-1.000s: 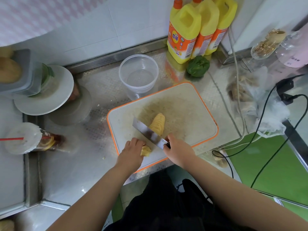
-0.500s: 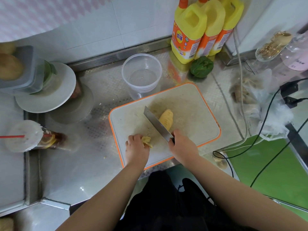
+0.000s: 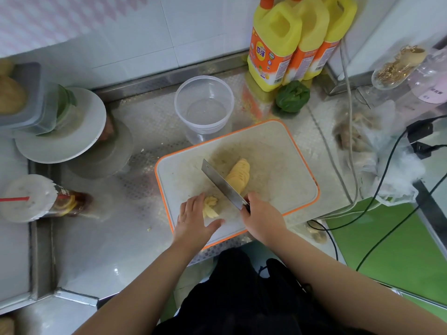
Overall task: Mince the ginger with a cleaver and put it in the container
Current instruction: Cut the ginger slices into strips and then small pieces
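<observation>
The left hand (image 3: 193, 220) is lying flat on the orange-rimmed cutting board (image 3: 285, 151), fingers straight and spread, touching a small heap of ginger pieces (image 3: 210, 206) at its fingertips. The right hand (image 3: 262, 217) is gripping the cleaver (image 3: 223, 183) by its handle, the blade angling away and to the left, between the two lots of ginger. Just beyond the blade a fanned row of ginger slices (image 3: 238, 177) is leaning against its far side.

The slices are looking thin, stiff and damp, likely to slide and scatter under a chop; bunching them with curled fingertips well back from the edge seems the safest hold. The cleaver is probably heavy enough to do the work by its own weight.

Past the board, ahead of the left hand, a clear round container (image 3: 204, 105) is standing empty and open, nothing blocking the way to it. Further, ahead of the right hand, yellow detergent bottles (image 3: 275, 44) and a green scouring pad (image 3: 292, 96) are crowding the wall; cables (image 3: 350, 141) are trailing off to the right.
</observation>
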